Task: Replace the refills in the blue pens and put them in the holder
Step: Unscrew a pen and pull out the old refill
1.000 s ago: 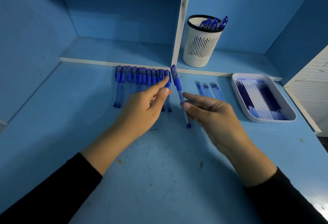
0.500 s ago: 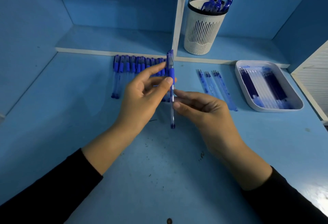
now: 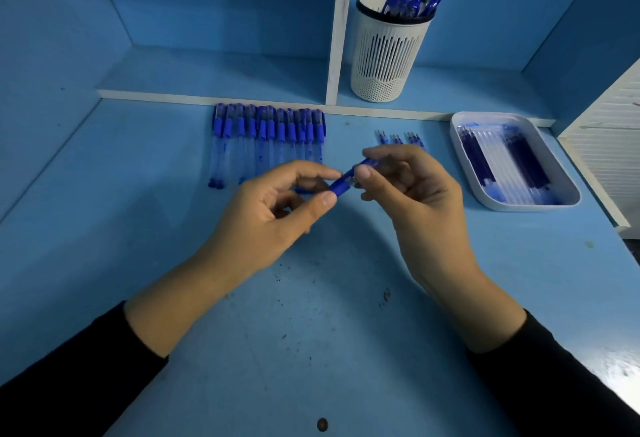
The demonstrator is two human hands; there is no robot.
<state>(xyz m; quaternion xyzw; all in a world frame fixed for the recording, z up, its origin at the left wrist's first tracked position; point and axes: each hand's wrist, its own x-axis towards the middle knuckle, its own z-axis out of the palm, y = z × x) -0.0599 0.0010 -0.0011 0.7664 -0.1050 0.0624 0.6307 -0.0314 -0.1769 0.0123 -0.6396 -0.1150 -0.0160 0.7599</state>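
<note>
Both hands hold one blue pen above the middle of the blue desk. My left hand pinches its lower end between thumb and fingers. My right hand grips the upper part, which its fingers mostly hide. A row of several blue capped pens lies behind the hands near the shelf ledge. The white slotted holder stands on the shelf with several blue pens in it. A white tray at the right holds several refills.
A few loose refills lie on the desk just behind my right hand. A white upright divider splits the shelf left of the holder. A white slatted panel stands at the far right. Dark specks mark the desk near me.
The pen has tilted from upright to a low slant and come toward me. My right hand has moved up over its upper part, and my left hand now pinches the other end.
</note>
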